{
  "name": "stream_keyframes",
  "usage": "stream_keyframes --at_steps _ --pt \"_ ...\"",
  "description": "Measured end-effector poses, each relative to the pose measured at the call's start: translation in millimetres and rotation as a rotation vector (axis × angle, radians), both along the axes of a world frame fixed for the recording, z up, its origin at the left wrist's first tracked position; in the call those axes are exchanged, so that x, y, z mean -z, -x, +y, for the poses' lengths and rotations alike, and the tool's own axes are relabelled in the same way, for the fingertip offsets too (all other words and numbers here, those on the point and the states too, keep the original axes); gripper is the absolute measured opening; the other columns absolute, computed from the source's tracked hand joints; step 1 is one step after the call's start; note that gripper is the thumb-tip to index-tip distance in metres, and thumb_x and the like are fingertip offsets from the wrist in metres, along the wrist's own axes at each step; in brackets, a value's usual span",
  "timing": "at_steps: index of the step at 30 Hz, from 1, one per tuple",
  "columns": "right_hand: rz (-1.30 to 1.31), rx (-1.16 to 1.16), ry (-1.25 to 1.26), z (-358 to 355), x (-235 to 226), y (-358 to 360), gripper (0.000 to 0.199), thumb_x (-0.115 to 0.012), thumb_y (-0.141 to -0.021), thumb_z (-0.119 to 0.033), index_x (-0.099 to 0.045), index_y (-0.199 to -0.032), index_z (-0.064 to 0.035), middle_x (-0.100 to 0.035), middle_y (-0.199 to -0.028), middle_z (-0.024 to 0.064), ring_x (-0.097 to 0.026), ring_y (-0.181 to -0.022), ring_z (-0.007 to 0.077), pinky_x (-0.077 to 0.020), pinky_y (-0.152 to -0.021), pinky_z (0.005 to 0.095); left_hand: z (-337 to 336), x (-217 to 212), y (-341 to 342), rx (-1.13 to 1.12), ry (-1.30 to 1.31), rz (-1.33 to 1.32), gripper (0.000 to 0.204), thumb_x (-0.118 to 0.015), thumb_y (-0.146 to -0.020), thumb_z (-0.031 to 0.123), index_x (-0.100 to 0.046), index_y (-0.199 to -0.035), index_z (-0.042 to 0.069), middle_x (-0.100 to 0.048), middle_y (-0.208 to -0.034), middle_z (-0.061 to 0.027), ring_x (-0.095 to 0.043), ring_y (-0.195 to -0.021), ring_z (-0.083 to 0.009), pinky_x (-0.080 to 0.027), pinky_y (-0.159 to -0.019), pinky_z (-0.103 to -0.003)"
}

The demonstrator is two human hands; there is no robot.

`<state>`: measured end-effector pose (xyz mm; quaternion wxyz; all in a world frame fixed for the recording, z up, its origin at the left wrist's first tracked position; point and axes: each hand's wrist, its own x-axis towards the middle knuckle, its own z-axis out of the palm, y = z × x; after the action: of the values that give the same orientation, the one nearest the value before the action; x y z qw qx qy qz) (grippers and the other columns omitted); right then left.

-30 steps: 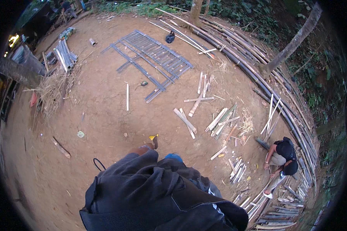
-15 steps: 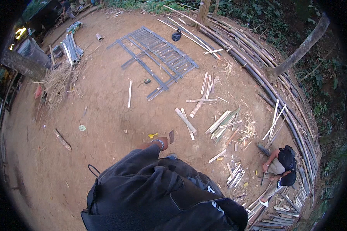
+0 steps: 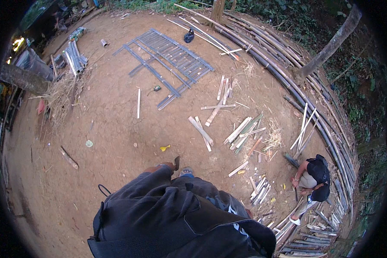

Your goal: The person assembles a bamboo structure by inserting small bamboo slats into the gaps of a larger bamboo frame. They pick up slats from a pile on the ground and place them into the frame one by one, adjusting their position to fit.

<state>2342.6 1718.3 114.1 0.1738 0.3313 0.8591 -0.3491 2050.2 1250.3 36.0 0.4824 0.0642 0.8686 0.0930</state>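
One dark blade (image 3: 176, 162), in the left hand (image 3: 167, 164), jutting forward

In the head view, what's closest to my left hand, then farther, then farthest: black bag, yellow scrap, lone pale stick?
From your left hand:
1. Yellow scrap, just ahead.
2. Lone pale stick, ahead, leftward.
3. Black bag, far ahead, slightly right.

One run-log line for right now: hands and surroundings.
left hand: holding dark-bladed tool | right hand: not seen | nearby: yellow scrap | ahead: slatted frame | right side: crouching person
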Motion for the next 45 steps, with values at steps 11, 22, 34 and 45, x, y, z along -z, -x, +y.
stream_keyframes --at_steps 11,22,34,45 --pt "-0.116 -0.02 0.09 22.1 58.9 -73.6 0.042 -0.061 -0.086 -0.034 -0.069 -0.111 -0.0013 -0.072 -0.1 0.0187 -0.068 -0.097 0.0311 -0.052 -0.087 0.038 41.0 -32.5 28.4 0.051 -0.145 0.118 0.021 -0.06 -0.083 0.015 -0.07 -0.086 -0.003 -0.072 -0.08 -0.0192 -0.072 -0.071 -0.0323 -0.055 -0.064 -0.044" --pt "-0.023 0.001 0.146 -43.7 -16.1 38.9 0.041 -0.07 -0.087 -0.032 -0.065 -0.116 -0.0029 -0.073 -0.099 0.0146 -0.07 -0.095 0.0291 -0.0538 -0.089 0.036 -11.1 -2.9 32.9 0.01 -0.042 -0.111 0.019 -0.062 -0.09 0.017 -0.068 -0.086 -0.001 -0.069 -0.07 -0.012 -0.068 -0.058 -0.0246 -0.053 -0.05 -0.039" --pt "-0.233 -0.412 -0.151 -42.7 56.8 -21.0 0.033 -0.061 -0.091 -0.034 -0.069 -0.119 -0.017 -0.068 -0.119 0.0112 -0.063 -0.113 0.029 -0.0525 -0.094 0.0385 -52.4 -6.2 26.2 -0.144 -0.075 -0.19 0.024 -0.065 -0.087 0.02 -0.068 -0.09 -0.003 -0.072 -0.077 -0.0157 -0.071 -0.066 -0.0277 -0.056 -0.058 -0.041" --pt "-0.118 -0.11 0.01 -86.1 3.5 30.3 0.034 -0.064 -0.091 -0.034 -0.068 -0.112 -0.0066 -0.067 -0.115 0.0186 -0.068 -0.099 0.0317 -0.0526 -0.09 0.0407 -39.8 -21.7 52.4 -0.153 -0.147 -0.141 0.019 -0.064 -0.088 0.017 -0.062 -0.094 -0.001 -0.068 -0.071 -0.0129 -0.068 -0.06 -0.0254 -0.057 -0.054 -0.04"
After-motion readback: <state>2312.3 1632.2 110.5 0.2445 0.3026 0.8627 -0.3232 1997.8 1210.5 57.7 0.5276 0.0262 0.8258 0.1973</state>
